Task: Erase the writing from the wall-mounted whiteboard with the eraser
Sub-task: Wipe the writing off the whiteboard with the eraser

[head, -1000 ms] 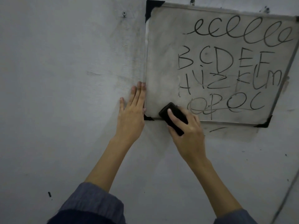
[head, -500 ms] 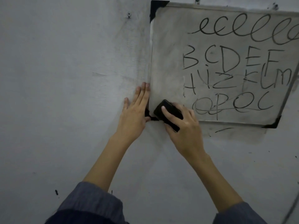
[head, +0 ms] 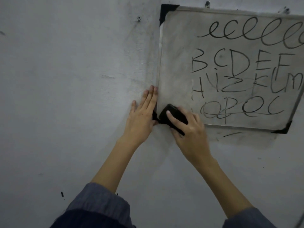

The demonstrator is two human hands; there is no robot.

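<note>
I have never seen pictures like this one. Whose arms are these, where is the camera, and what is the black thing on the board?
There is no machine here. The camera sits on a person's head and looks forward and down, so you see that person's own two arms. The left hand lies flat on the wall, fingers straight, at the edge of the whiteboard. The right hand grips a black eraser at the board's lower left corner. Letters and loops remain written on the board.
</note>
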